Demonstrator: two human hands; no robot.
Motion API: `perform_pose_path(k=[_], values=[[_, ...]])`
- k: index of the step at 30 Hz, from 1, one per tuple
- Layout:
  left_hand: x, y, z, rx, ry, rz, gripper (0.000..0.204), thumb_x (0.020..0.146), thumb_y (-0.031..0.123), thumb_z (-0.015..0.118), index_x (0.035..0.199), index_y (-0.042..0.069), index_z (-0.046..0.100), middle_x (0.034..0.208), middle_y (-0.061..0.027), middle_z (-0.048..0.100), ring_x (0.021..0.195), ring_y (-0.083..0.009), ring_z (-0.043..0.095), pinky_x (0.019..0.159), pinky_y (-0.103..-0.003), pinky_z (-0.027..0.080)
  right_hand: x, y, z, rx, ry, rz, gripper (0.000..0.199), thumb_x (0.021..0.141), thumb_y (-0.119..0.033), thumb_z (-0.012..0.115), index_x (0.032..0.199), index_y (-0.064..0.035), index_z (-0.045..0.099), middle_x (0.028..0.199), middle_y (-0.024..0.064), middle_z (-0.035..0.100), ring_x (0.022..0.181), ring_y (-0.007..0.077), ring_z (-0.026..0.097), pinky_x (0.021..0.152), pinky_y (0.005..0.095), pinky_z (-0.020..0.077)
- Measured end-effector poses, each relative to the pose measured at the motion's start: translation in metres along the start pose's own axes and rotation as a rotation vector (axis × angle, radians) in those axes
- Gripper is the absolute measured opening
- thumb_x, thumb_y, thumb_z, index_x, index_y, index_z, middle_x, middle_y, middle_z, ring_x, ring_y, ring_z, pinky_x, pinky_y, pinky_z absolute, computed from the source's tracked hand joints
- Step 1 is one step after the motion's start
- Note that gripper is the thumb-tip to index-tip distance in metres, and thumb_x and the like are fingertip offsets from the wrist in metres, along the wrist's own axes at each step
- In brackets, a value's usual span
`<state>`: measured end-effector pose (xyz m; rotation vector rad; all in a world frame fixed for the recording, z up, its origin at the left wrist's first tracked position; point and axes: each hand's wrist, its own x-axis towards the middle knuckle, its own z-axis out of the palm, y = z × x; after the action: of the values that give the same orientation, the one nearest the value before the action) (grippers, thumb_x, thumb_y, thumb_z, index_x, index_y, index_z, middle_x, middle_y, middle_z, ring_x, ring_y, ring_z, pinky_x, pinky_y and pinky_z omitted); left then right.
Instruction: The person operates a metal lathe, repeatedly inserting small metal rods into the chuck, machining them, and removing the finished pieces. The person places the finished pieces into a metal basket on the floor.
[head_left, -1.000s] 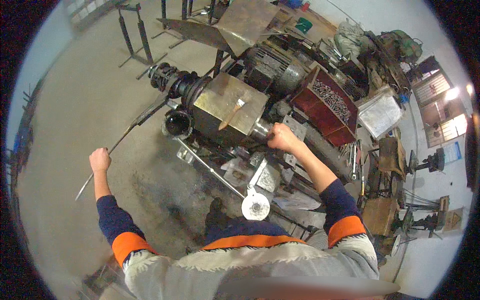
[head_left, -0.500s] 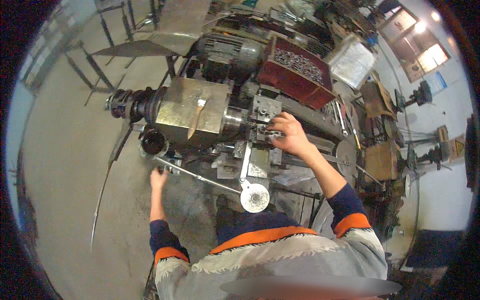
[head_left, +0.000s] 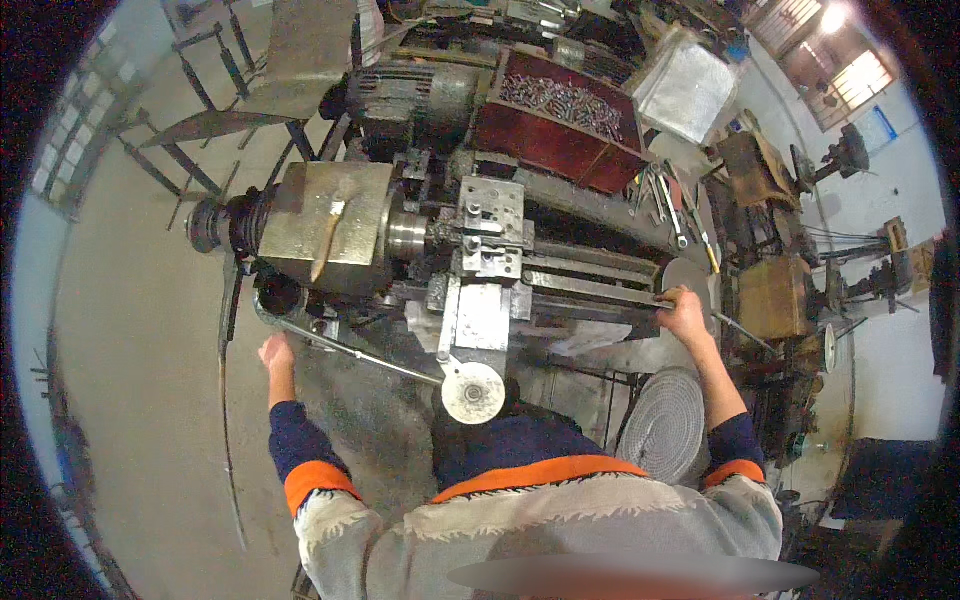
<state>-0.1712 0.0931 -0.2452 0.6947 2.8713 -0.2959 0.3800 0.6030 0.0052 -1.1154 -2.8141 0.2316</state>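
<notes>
I stand at an old metal lathe (head_left: 480, 250). My left hand (head_left: 275, 352) hovers with loose fingers just below the long lever bar (head_left: 350, 352), which runs under the boxy headstock (head_left: 325, 225); it holds nothing. My right hand (head_left: 685, 312) reaches out to the right end of the lathe bed rail (head_left: 590, 290), fingers curled over its edge. A round handwheel (head_left: 473, 392) sits on the carriage apron right in front of my chest. A thin brush lies on top of the headstock.
A long thin metal rod (head_left: 225, 400) sticks out of the spindle's left end over the concrete floor. A red bin (head_left: 565, 120) of small metal parts stands behind the lathe, beside a motor (head_left: 420, 95). Wrenches, a wooden box (head_left: 775, 295) and cluttered machines fill the right.
My right hand has moved from the carriage to the right end of the bed. My left hand let go of the long rod and came in beside the lever bar.
</notes>
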Motion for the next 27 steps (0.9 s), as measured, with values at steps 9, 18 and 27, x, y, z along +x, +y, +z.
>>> perform_pose_path(k=[9,18,27], values=[[-0.114,0.085,-0.075,-1.270,-0.025,-0.172,0.035,0.080,0.024,0.058,0.102,-0.003,0.054,0.078,-0.0115,0.062,0.063,-0.0185,0.061,0.055,-0.029,0.049,-0.052,0.243,0.026,-0.233,-0.071,0.407,0.056,0.061,-0.016,0.066,0.114,-0.0067,0.051,0.096,0.0165,0.060,0.091,0.0320,0.056,0.076,0.0382,0.0453],[-0.089,0.107,-0.119,-1.501,0.020,-0.494,0.031,0.083,0.026,0.053,0.093,-0.004,0.054,0.072,-0.0091,0.058,0.048,-0.0152,0.054,0.042,-0.027,0.047,-0.099,0.403,0.089,-0.311,-0.407,0.790,0.035,0.063,-0.018,0.062,0.093,-0.0003,0.058,0.095,0.0174,0.060,0.087,0.0309,0.059,0.070,0.0378,0.0492],[-0.079,0.157,-0.118,-1.624,0.360,-0.658,0.017,0.080,0.008,0.047,0.084,-0.008,0.048,0.064,-0.0170,0.058,0.046,-0.0253,0.058,0.038,-0.034,0.049,-0.203,0.322,0.130,-0.264,-0.284,0.834,0.031,0.065,-0.024,0.057,0.083,0.0009,0.060,0.089,0.0229,0.060,0.086,0.0364,0.058,0.074,0.0433,0.0468]])
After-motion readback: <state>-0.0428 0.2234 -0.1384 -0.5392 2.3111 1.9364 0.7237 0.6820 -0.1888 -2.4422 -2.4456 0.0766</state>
